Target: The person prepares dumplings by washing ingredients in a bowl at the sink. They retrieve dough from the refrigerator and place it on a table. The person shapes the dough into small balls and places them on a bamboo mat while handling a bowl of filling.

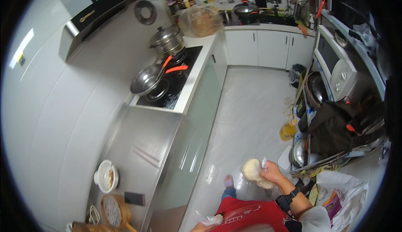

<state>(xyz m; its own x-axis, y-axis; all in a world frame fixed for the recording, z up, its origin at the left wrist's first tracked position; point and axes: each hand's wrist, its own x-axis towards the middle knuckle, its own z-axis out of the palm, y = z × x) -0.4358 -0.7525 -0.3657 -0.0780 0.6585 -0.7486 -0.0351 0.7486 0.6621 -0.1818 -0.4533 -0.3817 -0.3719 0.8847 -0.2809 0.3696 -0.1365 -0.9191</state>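
My right hand (272, 173) grips the gathered top of a clear plastic bag, and a round pale lump in the bag (252, 169) hangs over the floor. More of the bag's pale contents show beneath the hand. At the bottom edge, my left hand (202, 227) is partly cut off by the frame; it holds a smaller clear plastic bag (214, 220) with something whitish inside, close to the red apron (241, 214).
Left, a steel counter (147, 122) bears a white bowl (107, 176), a bamboo steamer (115, 211) and a dark flat object (134, 198). Beyond are a wok (146, 79) and steamer pot (168, 40) on the hob. A loaded rack with a microwave (340, 65) stands right.
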